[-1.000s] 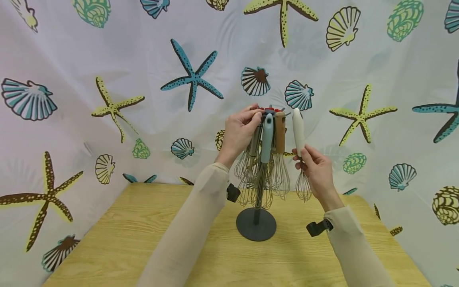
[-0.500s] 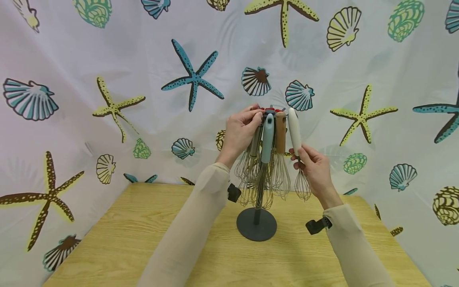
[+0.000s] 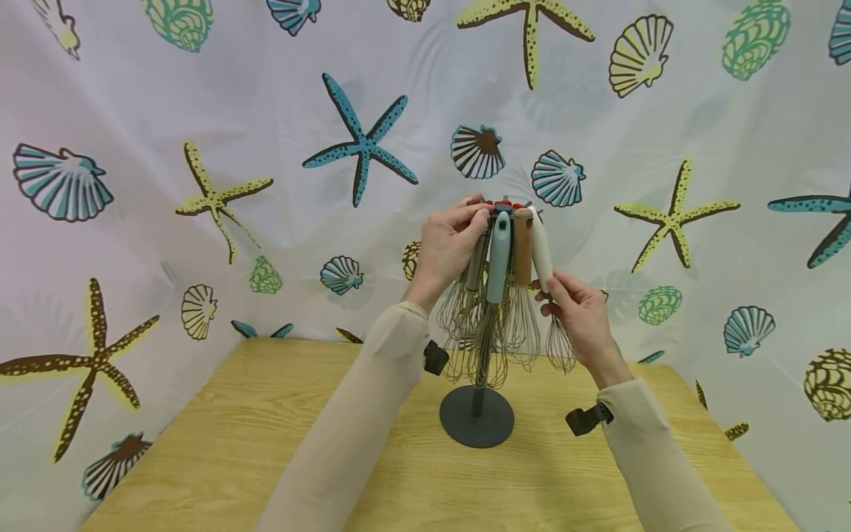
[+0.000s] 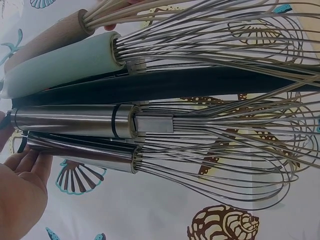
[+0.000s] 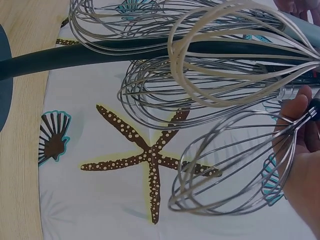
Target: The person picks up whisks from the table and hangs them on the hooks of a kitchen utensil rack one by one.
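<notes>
A dark rotating whisk stand (image 3: 476, 432) holds several hanging whisks by its top hooks. My left hand (image 3: 447, 244) holds the stand's top with thumb and fingers, beside the metal whisk handles (image 4: 70, 120) seen in the left wrist view. Its fingertips are partly hidden there. In my right hand (image 3: 583, 314), a white-handled whisk (image 3: 541, 247) is pinched low on its handle. The handle leans left, its upper end right at the hooks and overlapping the wooden-handled whisk (image 3: 523, 247). A light-blue-handled whisk (image 3: 500, 258) hangs at the front.
The stand's round base rests on a wooden table (image 3: 266, 428). A white curtain (image 3: 279, 96) printed with starfish and shells rises behind and at both sides. In the right wrist view, wire loops of hanging whisks crowd around the dark pole (image 5: 50, 55).
My right hand has moved the white-handled whisk left, bringing its top from beside the stand to the hooks, behind the wooden handle. The left hand keeps its hold.
</notes>
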### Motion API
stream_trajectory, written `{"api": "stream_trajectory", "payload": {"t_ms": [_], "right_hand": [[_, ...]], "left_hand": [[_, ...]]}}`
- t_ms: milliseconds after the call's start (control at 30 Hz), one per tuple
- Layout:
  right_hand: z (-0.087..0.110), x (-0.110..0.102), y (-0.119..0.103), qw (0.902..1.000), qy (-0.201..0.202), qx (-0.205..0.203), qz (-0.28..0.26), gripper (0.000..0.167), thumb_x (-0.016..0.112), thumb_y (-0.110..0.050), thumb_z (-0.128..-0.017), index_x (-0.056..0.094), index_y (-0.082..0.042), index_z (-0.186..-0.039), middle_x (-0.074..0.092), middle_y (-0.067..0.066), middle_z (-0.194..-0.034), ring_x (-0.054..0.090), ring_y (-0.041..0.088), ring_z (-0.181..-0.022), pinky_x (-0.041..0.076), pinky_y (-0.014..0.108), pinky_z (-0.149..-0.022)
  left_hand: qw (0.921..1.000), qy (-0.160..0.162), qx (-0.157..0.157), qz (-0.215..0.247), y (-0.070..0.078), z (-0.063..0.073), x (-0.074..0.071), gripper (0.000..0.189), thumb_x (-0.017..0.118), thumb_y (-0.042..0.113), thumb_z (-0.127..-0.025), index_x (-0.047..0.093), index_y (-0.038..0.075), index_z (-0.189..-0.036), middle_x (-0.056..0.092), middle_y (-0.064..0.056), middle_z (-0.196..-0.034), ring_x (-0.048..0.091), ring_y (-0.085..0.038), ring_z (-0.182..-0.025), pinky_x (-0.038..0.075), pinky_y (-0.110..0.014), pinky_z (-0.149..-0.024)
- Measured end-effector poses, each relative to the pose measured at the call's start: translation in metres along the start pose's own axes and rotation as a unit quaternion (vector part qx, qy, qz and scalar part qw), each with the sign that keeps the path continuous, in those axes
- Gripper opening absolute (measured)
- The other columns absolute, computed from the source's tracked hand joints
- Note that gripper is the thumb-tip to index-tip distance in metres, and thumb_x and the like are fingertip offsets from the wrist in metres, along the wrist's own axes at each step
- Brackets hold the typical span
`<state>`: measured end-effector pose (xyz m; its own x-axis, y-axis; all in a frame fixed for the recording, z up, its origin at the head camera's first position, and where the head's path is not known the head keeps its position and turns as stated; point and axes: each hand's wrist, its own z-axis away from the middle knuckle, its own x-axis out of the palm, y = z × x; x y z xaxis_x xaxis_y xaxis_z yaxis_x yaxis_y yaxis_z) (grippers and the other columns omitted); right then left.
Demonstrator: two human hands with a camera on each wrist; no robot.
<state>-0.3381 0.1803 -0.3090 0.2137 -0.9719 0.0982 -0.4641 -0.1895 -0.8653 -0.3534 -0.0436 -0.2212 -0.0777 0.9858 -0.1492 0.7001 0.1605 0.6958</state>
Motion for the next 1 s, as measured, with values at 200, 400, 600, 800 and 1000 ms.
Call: {"api": "stream_trajectory", "payload": {"t_ms": [200, 400, 600, 800, 1000], "right_hand": [[-0.0023, 0.0004, 0.0016, 0.9998, 0.002, 0.007, 0.02, 0.05, 0.057, -0.029, -0.099, 0.054, 0.001, -0.138, 0.07, -0.004, -0.102, 0.061, 0.01, -0.088, 0.053, 0.021, -0.068], [-0.002, 0.0018, 0.0015, 0.9997, -0.002, 0.011, 0.023, 0.05, 0.058, -0.027, -0.099, 0.052, 0.001, -0.14, 0.068, -0.004, -0.105, 0.061, 0.01, -0.092, 0.054, 0.023, -0.071], [-0.0008, 0.0012, 0.0053, 0.9992, -0.003, 0.006, 0.041, 0.047, 0.061, -0.02, -0.098, 0.053, -0.003, -0.14, 0.07, -0.007, -0.105, 0.064, 0.007, -0.093, 0.055, 0.022, -0.076], [-0.001, -0.0011, 0.0076, 0.998, 0.002, -0.001, 0.063, 0.047, 0.062, -0.02, -0.097, 0.053, -0.004, -0.141, 0.071, -0.01, -0.107, 0.064, 0.007, -0.099, 0.056, 0.023, -0.079], [-0.0021, -0.0009, 0.0086, 0.9968, 0.008, -0.005, 0.08, 0.048, 0.062, -0.022, -0.097, 0.053, -0.004, -0.141, 0.069, -0.011, -0.111, 0.063, 0.008, -0.104, 0.056, 0.023, -0.084]], "left_hand": [[1.0, 0.001, 0.001, 0.003, 0.0012, -0.0003, 0.0001, 0.027, 0.057, 0.022, -0.1, 0.074, 0.007, -0.116, 0.058, -0.006, -0.141, 0.063, -0.019, -0.12, 0.053, -0.023, -0.093], [1.0, 0.001, 0.0, 0.002, 0.0005, -0.0004, 0.0, 0.027, 0.057, 0.022, -0.1, 0.074, 0.007, -0.116, 0.058, -0.006, -0.141, 0.063, -0.018, -0.121, 0.053, -0.024, -0.093], [1.0, 0.002, 0.001, -0.006, 0.0002, 0.0001, 0.0005, 0.027, 0.057, 0.023, -0.1, 0.074, 0.008, -0.116, 0.058, -0.006, -0.14, 0.062, -0.018, -0.121, 0.053, -0.023, -0.093], [1.0, -0.001, -0.005, -0.001, -0.0008, 0.0007, 0.0008, 0.028, 0.056, 0.023, -0.1, 0.074, 0.009, -0.116, 0.057, -0.006, -0.142, 0.061, -0.017, -0.123, 0.053, -0.025, -0.094], [1.0, -0.001, -0.005, 0.001, -0.0001, 0.0009, 0.0012, 0.028, 0.056, 0.024, -0.1, 0.074, 0.008, -0.116, 0.056, -0.007, -0.142, 0.06, -0.017, -0.125, 0.053, -0.026, -0.096]]}}
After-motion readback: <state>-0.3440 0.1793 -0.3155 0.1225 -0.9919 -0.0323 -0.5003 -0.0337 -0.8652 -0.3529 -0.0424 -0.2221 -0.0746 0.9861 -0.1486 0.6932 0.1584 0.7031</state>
